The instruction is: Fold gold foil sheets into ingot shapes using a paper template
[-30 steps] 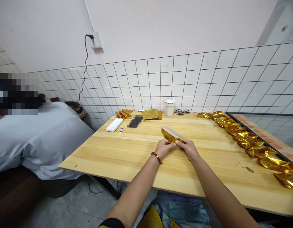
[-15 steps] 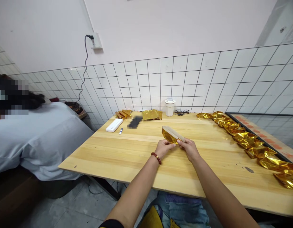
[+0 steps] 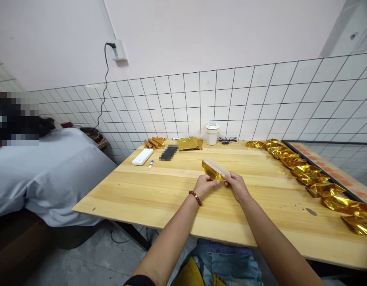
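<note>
A: Where is the folded gold foil paper [image 3: 212,170]?

B: In front of the person, over the middle of the desk [image 3: 159,194]. Both hands grasp it: the left hand [image 3: 204,186] pinches its lower edge, and the right hand [image 3: 237,186] grips its right end, thumb on the tan backing.

A: How would you handle it well?

B: I'd use light fingertip pressure, let one hand steady the piece and run the other along the edge, so the crease comes out straight. Foil like this probably wrinkles or tears if squeezed hard.

A: Any containers about?

B: A white lidded cup [image 3: 212,136] stands upright near the wall, beside the black glasses [image 3: 227,140]. The lid is on, so I can't tell what's inside.

A: And those puffed gold foil pieces [image 3: 306,174] along the right?

B: They look hollow, but I can't see into them.
</note>
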`<act>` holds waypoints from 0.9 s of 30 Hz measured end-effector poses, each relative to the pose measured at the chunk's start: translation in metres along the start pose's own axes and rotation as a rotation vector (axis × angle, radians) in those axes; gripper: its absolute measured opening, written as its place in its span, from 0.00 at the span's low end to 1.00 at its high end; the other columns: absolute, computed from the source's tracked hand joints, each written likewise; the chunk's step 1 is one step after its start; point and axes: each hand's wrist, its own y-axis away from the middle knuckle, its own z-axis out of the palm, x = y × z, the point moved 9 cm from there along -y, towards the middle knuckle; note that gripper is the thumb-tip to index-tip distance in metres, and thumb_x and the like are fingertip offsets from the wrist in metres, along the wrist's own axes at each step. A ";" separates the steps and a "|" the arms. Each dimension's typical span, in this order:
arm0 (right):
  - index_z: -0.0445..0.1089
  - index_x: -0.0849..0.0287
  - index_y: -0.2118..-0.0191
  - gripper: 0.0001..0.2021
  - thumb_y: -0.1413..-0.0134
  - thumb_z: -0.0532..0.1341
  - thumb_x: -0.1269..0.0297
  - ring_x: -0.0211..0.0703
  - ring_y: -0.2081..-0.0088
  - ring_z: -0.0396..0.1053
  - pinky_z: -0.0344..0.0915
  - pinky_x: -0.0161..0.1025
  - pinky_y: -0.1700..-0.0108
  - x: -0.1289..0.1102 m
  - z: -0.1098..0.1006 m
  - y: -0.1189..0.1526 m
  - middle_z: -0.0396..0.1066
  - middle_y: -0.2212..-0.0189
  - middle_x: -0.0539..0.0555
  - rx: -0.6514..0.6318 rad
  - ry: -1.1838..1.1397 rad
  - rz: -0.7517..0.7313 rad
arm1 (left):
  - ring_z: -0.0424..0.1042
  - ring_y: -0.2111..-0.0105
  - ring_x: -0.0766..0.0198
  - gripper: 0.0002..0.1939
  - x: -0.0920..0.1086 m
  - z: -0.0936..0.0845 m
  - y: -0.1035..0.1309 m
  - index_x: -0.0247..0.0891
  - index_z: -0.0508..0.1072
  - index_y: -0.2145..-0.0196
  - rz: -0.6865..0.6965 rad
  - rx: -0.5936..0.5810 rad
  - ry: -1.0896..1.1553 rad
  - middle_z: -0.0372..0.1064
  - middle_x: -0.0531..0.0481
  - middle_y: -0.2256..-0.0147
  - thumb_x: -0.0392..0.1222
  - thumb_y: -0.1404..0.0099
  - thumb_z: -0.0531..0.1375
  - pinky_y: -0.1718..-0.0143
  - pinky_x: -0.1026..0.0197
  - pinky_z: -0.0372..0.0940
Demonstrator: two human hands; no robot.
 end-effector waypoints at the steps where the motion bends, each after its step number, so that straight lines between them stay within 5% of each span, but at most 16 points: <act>1: 0.74 0.59 0.75 0.17 0.64 0.72 0.50 0.33 0.81 0.53 0.50 0.33 0.78 0.001 -0.001 -0.001 0.64 0.83 0.47 0.009 -0.011 0.002 | 0.66 0.74 0.66 0.20 0.001 0.001 0.001 0.29 0.78 0.72 0.002 -0.009 0.009 0.73 0.47 0.75 0.44 0.62 0.74 0.69 0.61 0.60; 5: 0.75 0.59 0.73 0.15 0.64 0.72 0.53 0.32 0.80 0.54 0.50 0.33 0.78 0.003 -0.006 -0.003 0.68 0.80 0.48 0.038 -0.037 0.005 | 0.71 0.68 0.62 0.26 0.008 0.004 0.002 0.32 0.77 0.62 0.010 -0.046 0.173 0.75 0.42 0.65 0.46 0.58 0.74 0.66 0.61 0.64; 11: 0.77 0.59 0.68 0.16 0.65 0.72 0.55 0.32 0.79 0.55 0.51 0.33 0.79 0.002 -0.010 -0.002 0.73 0.75 0.51 0.076 -0.097 0.017 | 0.73 0.68 0.62 0.27 0.008 -0.012 -0.002 0.36 0.74 0.60 -0.061 0.022 0.601 0.74 0.44 0.62 0.65 0.42 0.59 0.67 0.59 0.69; 17: 0.76 0.60 0.71 0.15 0.66 0.72 0.57 0.32 0.79 0.55 0.51 0.32 0.78 0.004 -0.010 -0.001 0.69 0.79 0.48 0.081 -0.099 0.019 | 0.73 0.69 0.64 0.13 0.000 -0.018 -0.006 0.35 0.73 0.63 -0.099 0.054 0.639 0.73 0.46 0.68 0.47 0.42 0.65 0.67 0.60 0.70; 27: 0.75 0.59 0.72 0.17 0.68 0.74 0.55 0.32 0.80 0.54 0.51 0.32 0.79 -0.002 -0.012 0.000 0.69 0.78 0.49 0.124 -0.151 -0.011 | 0.71 0.72 0.66 0.18 0.000 -0.019 -0.004 0.33 0.76 0.68 -0.075 0.097 0.474 0.75 0.47 0.70 0.41 0.56 0.73 0.69 0.64 0.65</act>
